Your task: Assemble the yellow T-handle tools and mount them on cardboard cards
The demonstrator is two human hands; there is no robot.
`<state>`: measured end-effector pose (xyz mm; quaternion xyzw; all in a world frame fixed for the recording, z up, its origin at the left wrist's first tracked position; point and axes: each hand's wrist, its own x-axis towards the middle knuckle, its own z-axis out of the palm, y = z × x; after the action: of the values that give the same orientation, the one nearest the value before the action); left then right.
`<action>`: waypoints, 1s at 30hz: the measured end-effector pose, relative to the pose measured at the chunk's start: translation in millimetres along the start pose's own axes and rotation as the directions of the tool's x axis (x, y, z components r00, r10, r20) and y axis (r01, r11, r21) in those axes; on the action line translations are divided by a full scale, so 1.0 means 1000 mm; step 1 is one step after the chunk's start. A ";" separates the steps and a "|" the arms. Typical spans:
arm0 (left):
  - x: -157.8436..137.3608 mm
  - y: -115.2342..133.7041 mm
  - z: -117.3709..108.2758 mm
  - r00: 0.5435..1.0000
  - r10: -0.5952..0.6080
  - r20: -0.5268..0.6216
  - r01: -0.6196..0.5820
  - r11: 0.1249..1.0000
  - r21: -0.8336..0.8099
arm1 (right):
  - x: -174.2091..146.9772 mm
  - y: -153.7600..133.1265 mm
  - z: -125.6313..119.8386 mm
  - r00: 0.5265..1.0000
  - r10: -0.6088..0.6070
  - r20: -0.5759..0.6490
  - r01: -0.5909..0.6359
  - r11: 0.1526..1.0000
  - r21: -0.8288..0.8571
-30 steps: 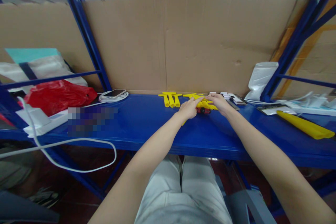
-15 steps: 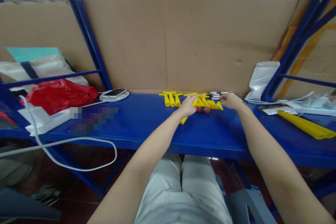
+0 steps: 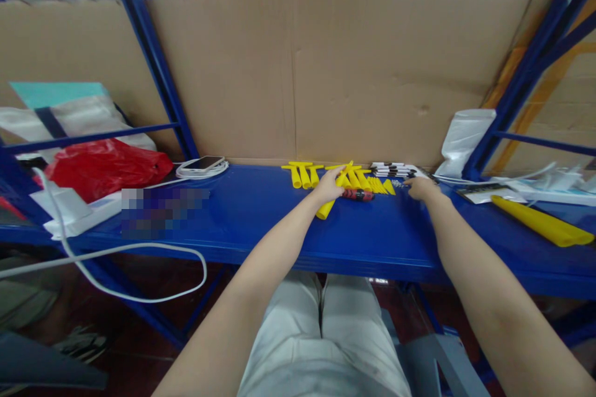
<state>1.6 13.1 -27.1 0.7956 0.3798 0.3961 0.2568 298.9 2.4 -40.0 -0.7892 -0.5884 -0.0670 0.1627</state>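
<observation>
My left hand (image 3: 329, 187) is closed around a yellow T-shaped plastic handle (image 3: 325, 209), its tube end pointing toward me. My right hand (image 3: 421, 188) is at a small pile of tiny silvery pieces, apparently screws (image 3: 397, 184), with its fingers pinched together; whatever they hold is too small to make out. Between the hands lie more yellow T-shaped handles (image 3: 362, 180), small yellow wedge pieces (image 3: 378, 185) and a red-and-black tool (image 3: 357, 195) resembling a screwdriver. White strips with black parts (image 3: 393, 170) are stacked behind the screws.
Three yellow T-shaped handles (image 3: 306, 177) lie left of my left hand. A phone (image 3: 208, 164) rests on a coiled white cable at left, near a power strip (image 3: 105, 206) and red bag (image 3: 109, 167). Cardboard (image 3: 349, 74) walls the back. A yellow sleeve-like piece (image 3: 542, 220) lies right.
My right hand has moved right and slightly toward me, uncovering the white strips and the tiny silvery pieces. The left hand has shifted slightly left, still holding the yellow handle.
</observation>
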 end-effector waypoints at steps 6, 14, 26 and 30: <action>-0.001 0.000 0.001 1.000 -0.017 0.008 0.017 1.000 -0.003 | -0.012 -0.015 -0.007 0.995 0.071 0.067 -0.064 0.993 -0.104; -0.004 0.008 -0.001 1.000 -0.020 0.002 0.020 1.000 -0.012 | -0.021 -0.023 -0.016 0.997 0.061 0.037 -0.056 0.991 -0.122; -0.005 0.011 0.002 0.999 0.042 0.021 -0.041 0.999 -0.029 | -0.016 -0.026 -0.014 0.996 0.043 0.084 -0.034 0.994 -0.105; -0.003 0.008 0.005 0.999 0.038 0.029 -0.037 0.998 -0.059 | -0.016 -0.028 -0.015 0.994 0.009 0.106 0.005 0.991 -0.132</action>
<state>7.5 5.8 -25.2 0.8006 0.3493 0.3998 0.2780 269.2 -9.9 -25.7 -0.8013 -0.5896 -0.0634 0.0785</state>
